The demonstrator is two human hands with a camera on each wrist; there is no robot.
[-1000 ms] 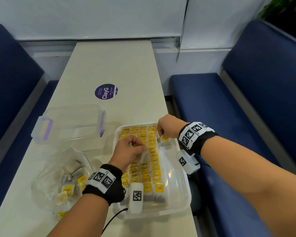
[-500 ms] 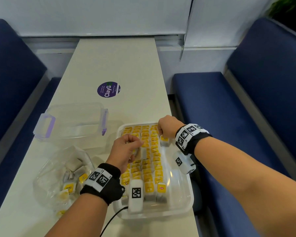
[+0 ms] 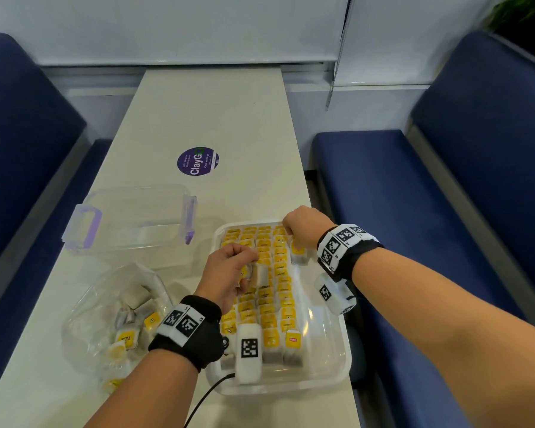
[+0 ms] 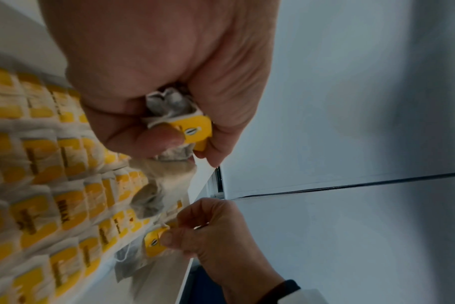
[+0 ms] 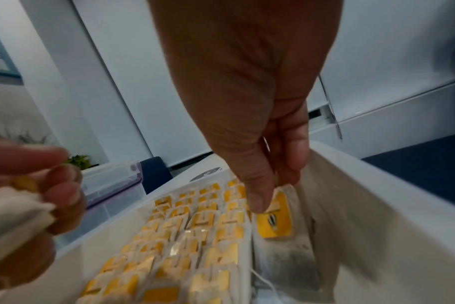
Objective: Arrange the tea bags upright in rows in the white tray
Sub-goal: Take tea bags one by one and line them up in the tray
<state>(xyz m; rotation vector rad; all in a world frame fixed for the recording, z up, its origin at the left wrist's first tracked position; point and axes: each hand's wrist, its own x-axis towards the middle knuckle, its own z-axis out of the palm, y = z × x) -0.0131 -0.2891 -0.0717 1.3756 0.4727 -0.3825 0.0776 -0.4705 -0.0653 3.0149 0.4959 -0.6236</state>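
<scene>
The white tray (image 3: 337, 366) lies on the table's near right corner, packed with rows of upright yellow-tagged tea bags (image 3: 266, 291). My left hand (image 3: 232, 270) hovers over the tray's left-middle and grips a bunch of tea bags (image 4: 179, 115) in its curled fingers. My right hand (image 3: 303, 227) is at the tray's far right corner. It pinches the top of a single tea bag (image 5: 273, 222) that stands against the tray wall (image 5: 356, 205), beside the last filled row. The lower part of that bag shows dark tea through the paper.
A clear plastic bag (image 3: 118, 316) with several loose tea bags lies left of the tray. A clear lidded box with purple clips (image 3: 136, 217) stands behind it. A purple round sticker (image 3: 197, 160) marks the table's middle. Blue benches flank the table.
My left hand has lifted a little and drawn back toward the tray's middle with its tea bags. The right hand stays at the far right corner, still pinching its bag.
</scene>
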